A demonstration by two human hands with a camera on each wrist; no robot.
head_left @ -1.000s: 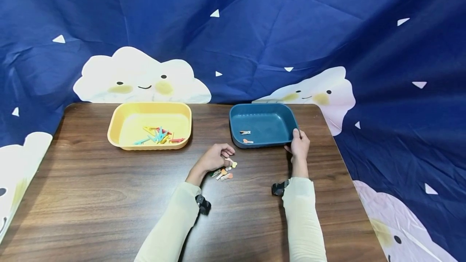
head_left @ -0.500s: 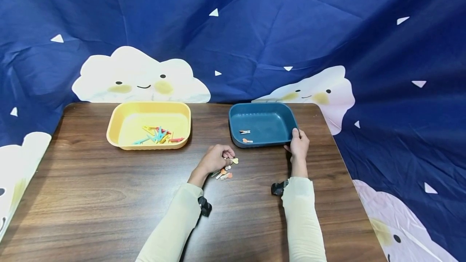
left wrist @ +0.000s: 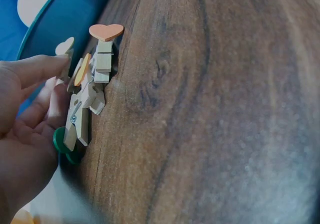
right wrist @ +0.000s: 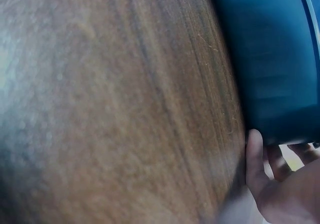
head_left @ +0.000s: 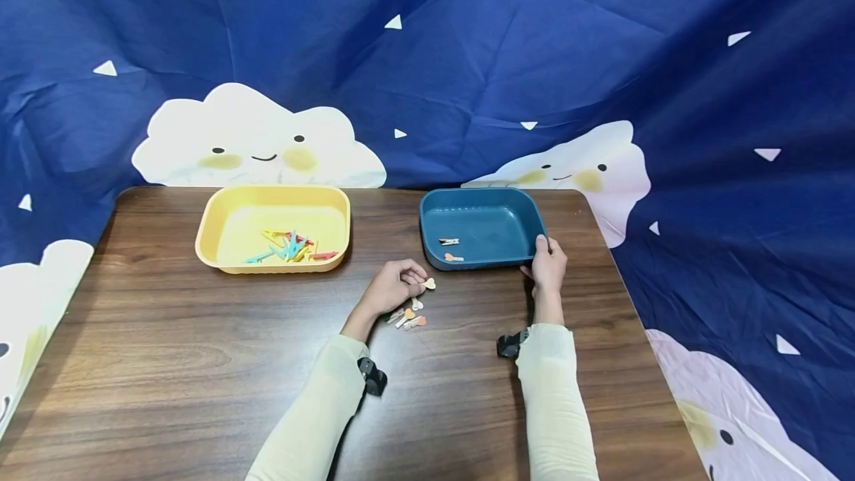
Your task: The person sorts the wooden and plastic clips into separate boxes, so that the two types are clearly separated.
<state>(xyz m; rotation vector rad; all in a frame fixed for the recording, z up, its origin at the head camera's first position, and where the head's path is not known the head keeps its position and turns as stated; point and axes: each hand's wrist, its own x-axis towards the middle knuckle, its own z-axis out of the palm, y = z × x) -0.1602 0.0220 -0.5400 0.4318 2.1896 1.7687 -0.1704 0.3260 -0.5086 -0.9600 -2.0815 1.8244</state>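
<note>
My left hand [head_left: 389,291] pinches a small wooden clothespin with a pale yellow heart [head_left: 430,283] between thumb and fingers, just in front of the blue bin [head_left: 476,266]. Below that hand lie several more heart clothespins, among them an orange one [head_left: 410,313], a coral one [head_left: 420,321] and a white one [head_left: 417,305]. A green heart [left wrist: 60,140] shows in the left wrist view. My right hand [head_left: 551,264] grips the blue bin at its front right corner, thumb over the rim. Inside that bin are two clothespins, one with an orange heart [head_left: 453,257].
A yellow bin [head_left: 220,254] at the back left holds several coloured plastic clips [head_left: 292,246]. Both bins stand on a wooden table [head_left: 200,362], near its back edge. Behind it hangs a blue curtain [head_left: 427,58] with cloud prints.
My left hand has picked the pale yellow heart clothespin from the pile and moved it slightly toward the blue bin. The right hand keeps its place on the bin.
</note>
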